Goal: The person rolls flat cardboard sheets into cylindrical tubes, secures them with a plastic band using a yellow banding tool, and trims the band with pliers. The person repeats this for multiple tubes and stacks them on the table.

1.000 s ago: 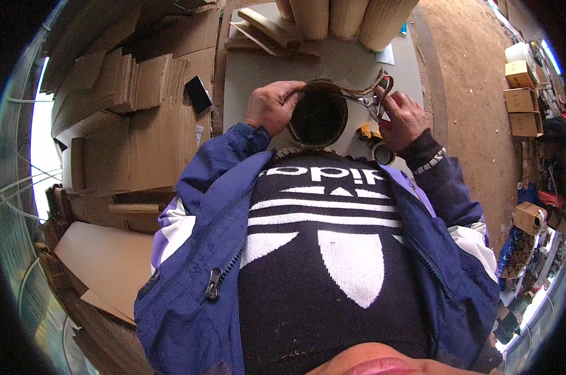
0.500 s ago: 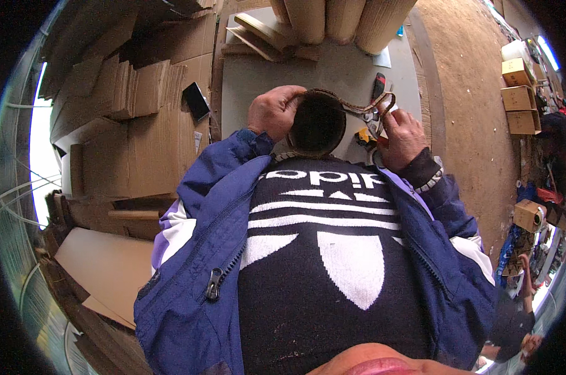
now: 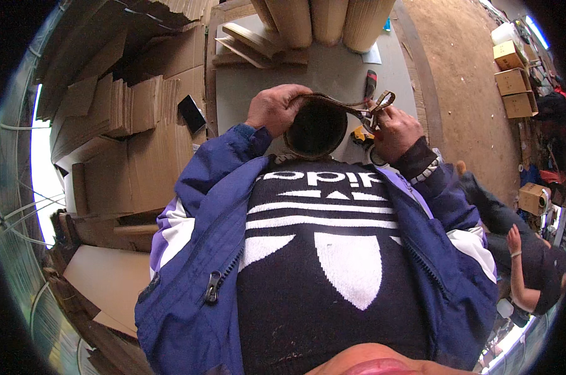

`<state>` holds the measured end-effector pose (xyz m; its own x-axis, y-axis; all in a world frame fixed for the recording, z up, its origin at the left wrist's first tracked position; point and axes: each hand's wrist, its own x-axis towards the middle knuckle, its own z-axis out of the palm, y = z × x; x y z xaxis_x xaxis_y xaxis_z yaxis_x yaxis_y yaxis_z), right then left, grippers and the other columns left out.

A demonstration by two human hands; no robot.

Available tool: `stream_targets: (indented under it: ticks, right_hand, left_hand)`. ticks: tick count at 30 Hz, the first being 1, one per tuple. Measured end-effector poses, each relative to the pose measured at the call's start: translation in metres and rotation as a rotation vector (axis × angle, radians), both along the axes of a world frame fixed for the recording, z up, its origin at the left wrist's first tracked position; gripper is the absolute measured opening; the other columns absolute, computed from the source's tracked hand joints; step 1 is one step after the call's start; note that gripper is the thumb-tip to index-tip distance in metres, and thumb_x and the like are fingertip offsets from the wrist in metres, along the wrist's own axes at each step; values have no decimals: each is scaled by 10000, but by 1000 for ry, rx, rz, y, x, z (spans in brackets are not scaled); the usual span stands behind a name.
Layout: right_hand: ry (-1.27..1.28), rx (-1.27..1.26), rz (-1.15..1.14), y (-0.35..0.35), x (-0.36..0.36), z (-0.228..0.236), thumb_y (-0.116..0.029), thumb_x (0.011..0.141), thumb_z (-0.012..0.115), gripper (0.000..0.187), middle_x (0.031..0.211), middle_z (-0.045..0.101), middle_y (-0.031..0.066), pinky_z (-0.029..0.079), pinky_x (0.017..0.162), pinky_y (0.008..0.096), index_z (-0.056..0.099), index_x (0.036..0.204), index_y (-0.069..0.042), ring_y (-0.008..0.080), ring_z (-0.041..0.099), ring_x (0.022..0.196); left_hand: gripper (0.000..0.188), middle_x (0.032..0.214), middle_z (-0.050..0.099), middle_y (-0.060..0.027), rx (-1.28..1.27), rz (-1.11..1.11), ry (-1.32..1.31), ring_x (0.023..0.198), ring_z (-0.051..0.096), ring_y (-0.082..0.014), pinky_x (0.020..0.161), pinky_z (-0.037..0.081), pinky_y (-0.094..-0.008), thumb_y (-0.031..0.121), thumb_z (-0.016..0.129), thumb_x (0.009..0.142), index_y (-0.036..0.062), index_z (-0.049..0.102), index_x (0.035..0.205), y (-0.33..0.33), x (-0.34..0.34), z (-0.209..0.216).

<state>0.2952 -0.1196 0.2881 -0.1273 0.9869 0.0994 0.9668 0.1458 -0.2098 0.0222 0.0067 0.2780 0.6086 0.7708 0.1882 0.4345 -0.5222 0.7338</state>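
Observation:
A dark, hollow cylinder (image 3: 316, 131) stands between my hands in front of my chest, its round mouth facing up. My left hand (image 3: 273, 109) is closed on the left side of its rim. From the rim a narrow brown strip (image 3: 342, 103) runs right and ends in a small loop. The fingers of my right hand (image 3: 396, 131) are closed around the strip just below this loop. Close to that hand lie a red-and-black handled tool (image 3: 371, 83) and a yellow-and-black object (image 3: 360, 135), partly hidden. A metallic piece by my right fingers is too small to make out.
Several tall tan cylinders (image 3: 326, 25) stand at the far side of the grey tabletop (image 3: 239, 87), near folded cardboard pieces (image 3: 251, 44). Leftward are stacked cardboard sheets (image 3: 151, 156) with a black phone (image 3: 191, 114). Boxes (image 3: 514, 81) and another person (image 3: 533, 269) are at right.
My right hand's fingers have moved from beside the loop to close on the strip. The other person has come further into view at the lower right. The whole view has shifted slightly.

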Motion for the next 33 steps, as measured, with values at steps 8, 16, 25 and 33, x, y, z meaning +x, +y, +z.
stream_targets:
  ticks: [8, 16, 25, 33]
  right_hand:
    - [-23, 177, 100, 4, 4, 1, -132, 759, 645, 410, 939, 633, 141, 539, 659, 431, 627, 1165, -80, 338, 649, 792]
    - [-52, -84, 53, 9, 11, -2, -120, 785, 617, 507, 957, 630, 179, 533, 677, 430, 593, 1290, -105, 339, 638, 827]
    - [-185, 81, 189, 14, 11, -4, -179, 819, 586, 572, 949, 600, 173, 521, 637, 439, 511, 1380, -101, 315, 644, 804]
    - [-124, 250, 233, 19, 18, -15, -167, 843, 565, 517, 810, 603, 161, 512, 601, 433, 513, 1354, -102, 320, 646, 749]
  left_hand:
    - [223, 1091, 705, -112, -165, -49, -62, 983, 667, -172, 871, 526, -300, 80, 644, 919, 14, 689, 1127, -14, -12, -13]
    - [251, 1095, 704, -127, -41, -45, 45, 1008, 667, -209, 883, 522, -314, 68, 646, 901, 43, 687, 1147, -7, -7, -11]
    - [270, 1101, 706, -128, -354, -154, -67, 1019, 670, -204, 922, 513, -309, 52, 643, 893, 38, 683, 1160, -7, -7, -14]
    - [300, 1103, 711, -99, -349, 12, -55, 1006, 667, -167, 922, 513, -291, 27, 662, 873, 66, 692, 1170, -29, -9, -22]
